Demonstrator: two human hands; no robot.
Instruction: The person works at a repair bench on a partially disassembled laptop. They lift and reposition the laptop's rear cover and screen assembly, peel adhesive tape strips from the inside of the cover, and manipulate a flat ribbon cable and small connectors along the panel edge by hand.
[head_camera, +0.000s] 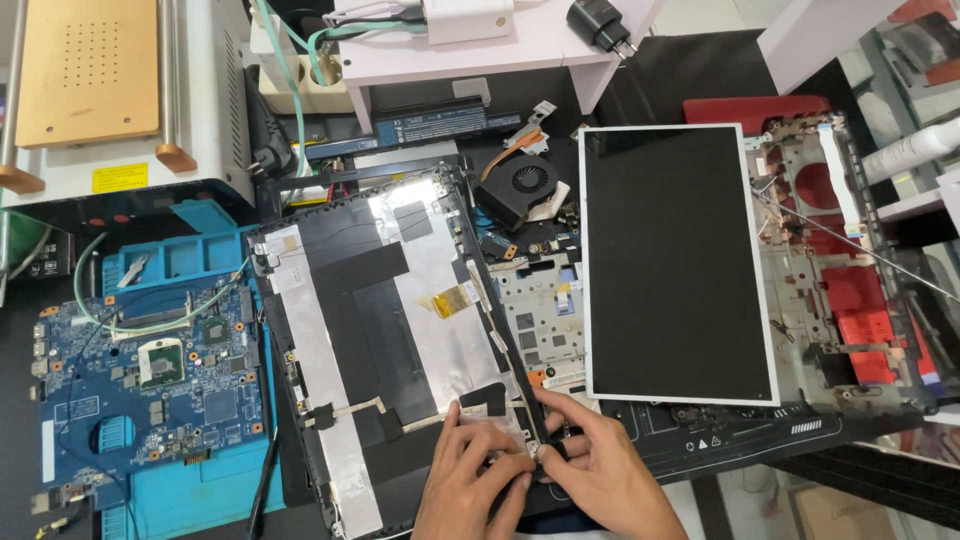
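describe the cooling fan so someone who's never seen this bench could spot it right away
Start at the big black screen panel with the white border lying flat right of centre. Just off its upper left corner sits the cooling fan: a round black blower with a copper pipe, the only circular bladed part among flat boards and covers.

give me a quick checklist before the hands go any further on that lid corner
1. Both hands on the lid corner: ok, left hand and right hand meet at the lower right corner of the laptop lid.
2. What the fingers pinch: cannot tell, too small.
3. Screen panel out of the way: ok, lies apart to the right.
4. Motherboard clear of the lid: ok, on the blue mat at left.
5. Fan clear: ok, above the lid.
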